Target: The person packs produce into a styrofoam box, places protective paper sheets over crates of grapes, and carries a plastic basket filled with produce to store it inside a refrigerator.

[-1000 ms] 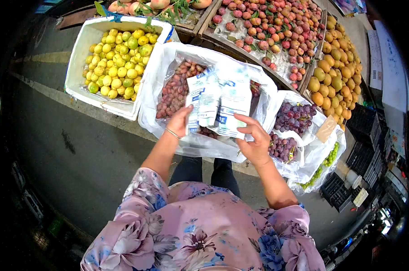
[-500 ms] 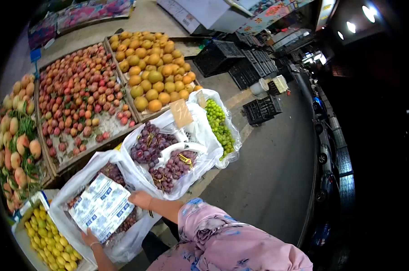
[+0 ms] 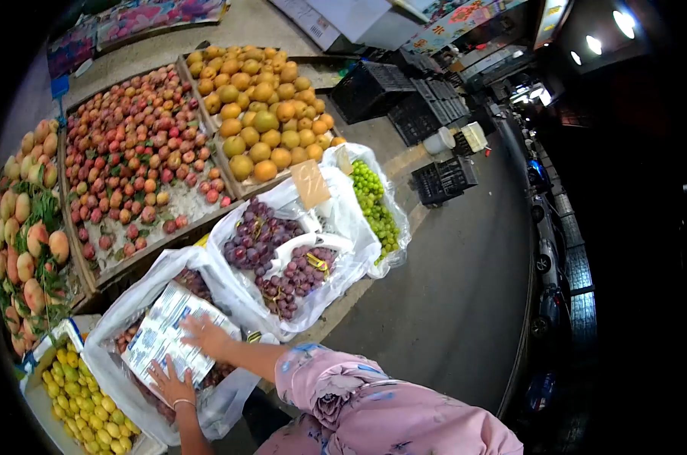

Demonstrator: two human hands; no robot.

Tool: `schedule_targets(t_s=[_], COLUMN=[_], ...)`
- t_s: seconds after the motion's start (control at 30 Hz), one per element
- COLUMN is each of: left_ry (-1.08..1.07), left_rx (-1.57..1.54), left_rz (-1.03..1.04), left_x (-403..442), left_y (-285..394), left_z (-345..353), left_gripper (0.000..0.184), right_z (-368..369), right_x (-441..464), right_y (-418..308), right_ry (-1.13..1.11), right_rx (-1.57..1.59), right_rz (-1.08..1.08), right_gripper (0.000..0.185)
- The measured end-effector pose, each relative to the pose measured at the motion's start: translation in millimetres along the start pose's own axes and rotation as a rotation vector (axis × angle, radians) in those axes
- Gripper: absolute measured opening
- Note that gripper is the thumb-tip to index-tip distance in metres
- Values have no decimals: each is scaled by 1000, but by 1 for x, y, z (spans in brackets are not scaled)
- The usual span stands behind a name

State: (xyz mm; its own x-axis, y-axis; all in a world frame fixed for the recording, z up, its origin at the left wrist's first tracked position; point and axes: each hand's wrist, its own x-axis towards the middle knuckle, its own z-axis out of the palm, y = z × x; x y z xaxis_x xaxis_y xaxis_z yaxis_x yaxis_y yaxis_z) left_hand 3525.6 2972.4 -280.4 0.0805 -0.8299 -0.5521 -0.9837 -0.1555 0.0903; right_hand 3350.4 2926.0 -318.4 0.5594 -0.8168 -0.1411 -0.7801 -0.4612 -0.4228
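Note:
A white and blue printed paper sheet [image 3: 157, 334] lies over reddish grapes [image 3: 194, 284] in a box lined with white plastic [image 3: 104, 345]. My left hand [image 3: 172, 385] rests on the sheet's lower part with fingers spread. Above and to its right, my right hand [image 3: 207, 337] lies on the sheet too, its fingers apart. Neither hand grips anything. The neighbouring lined box [image 3: 290, 330] holds purple grapes [image 3: 256, 239] and a cardboard sign [image 3: 310, 184].
Yellow fruit [image 3: 85, 402] sits in a foam box at the lower left. Behind are trays of peaches [image 3: 25, 265], red plums [image 3: 138, 144] and brown-yellow pears [image 3: 264, 121]. Green grapes [image 3: 374, 208] lie at the right, with black crates [image 3: 443, 180] beyond on the pavement.
The view has swung to the right since the first frame. The folded paper has been spread over the grapes. Both hands have let go of its edges and moved onto it.

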Motion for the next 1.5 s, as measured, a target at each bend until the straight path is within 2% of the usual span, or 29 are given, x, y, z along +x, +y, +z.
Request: schedule_targets(t_s=[0.07,0.1,0.13,0.17,0.2,0.23,0.27,0.3,0.33,0.37,0.43,0.5,0.53,0.6,0.67,0.73,0.8,0.83,0.87,0.9,0.93,1.0,1.1,1.17,1.23,1.3,1.33,1.4,1.5], left_ry=[-52,95,47,60,124,248,249,480,592,691,862,965,955,422,460,506,637,633,639,642,642,682,690,696,686,672,673,888,934], left_rx=[18,-119,-110,-126,-160,-208,-181,-261,-288,-339,-322,-284,-280,-771,-737,-709,-872,-873,-702,-531,-530,-445,-656,-790,-839,-912,-916,-971,-965], left_rz=[-3,79,95,79,59,25,6,32,-8,-87,-297,-601,-610,-780,-785,-783,-535,-533,-446,-360,-365,-415,-448,-478,-479,-438,-439,-545,-506], left_x=[6,11,17,21,23,25,22,25,31,34,56,81,96,115,113,116,119,122,126,129,131,135,126,118,116,113,114,117,100], left_y=[-43,-69,-57,-41,-31,-33,-36,-50,-68,-87,-128,-140,-159,-190,-192,-193,-192,-192,-191,-190,-189,-189,-184,-181,-192,-194,-196,-200,-174], left_z=[35,75,71,60,50,40,8,6,0,-13,-18,-25,-22,-25,-34,-42,-43,-39,-35,-31,-26,-23,-30,-36,-37,-43,-42,-40,-54], left_gripper=[67,66,62,58,54,51,45,39,36,36,45,46,46,46,44,43,42,42,39,37,37,33,27,24,23,19,19,18,17], right_z=[-7,-2,17,28,-2,-5,-40,-70,-82,-97,-116,-102,-99,-81,-80,-86,-84,-83,-82,-81,-80,-94,-110,-110,-107,-101,-113,-114,-105], right_x=[5,7,9,2,12,23,34,44,53,70,102,128,137,149,155,156,156,157,156,154,152,139,104,75,47,20,14,6,-1], right_y=[-7,20,39,32,20,30,28,18,23,30,46,101,113,143,157,149,147,146,146,144,142,129,113,104,86,62,41,32,52], right_ry=[-142,-106,-74,128,-209,-163,-141,-29,276,342,510,457,213,-86,-316,-325,-281,-234,-235,-46,142,243,379,361,314,331,215,113,12], right_rx=[73,-52,-143,-60,159,67,262,109,180,260,-2,45,117,579,477,592,595,602,602,728,851,801,647,560,231,566,388,472,412], right_rz=[-42,-22,-27,-109,63,-110,-84,11,27,9,57,118,348,487,676,616,594,563,566,538,502,378,322,300,329,335,212,195,204], right_gripper=[47,47,48,42,32,21,15,13,13,17,21,28,40,56,57,42,33,25,25,22,19,16,14,18,19,16,14,14,17])
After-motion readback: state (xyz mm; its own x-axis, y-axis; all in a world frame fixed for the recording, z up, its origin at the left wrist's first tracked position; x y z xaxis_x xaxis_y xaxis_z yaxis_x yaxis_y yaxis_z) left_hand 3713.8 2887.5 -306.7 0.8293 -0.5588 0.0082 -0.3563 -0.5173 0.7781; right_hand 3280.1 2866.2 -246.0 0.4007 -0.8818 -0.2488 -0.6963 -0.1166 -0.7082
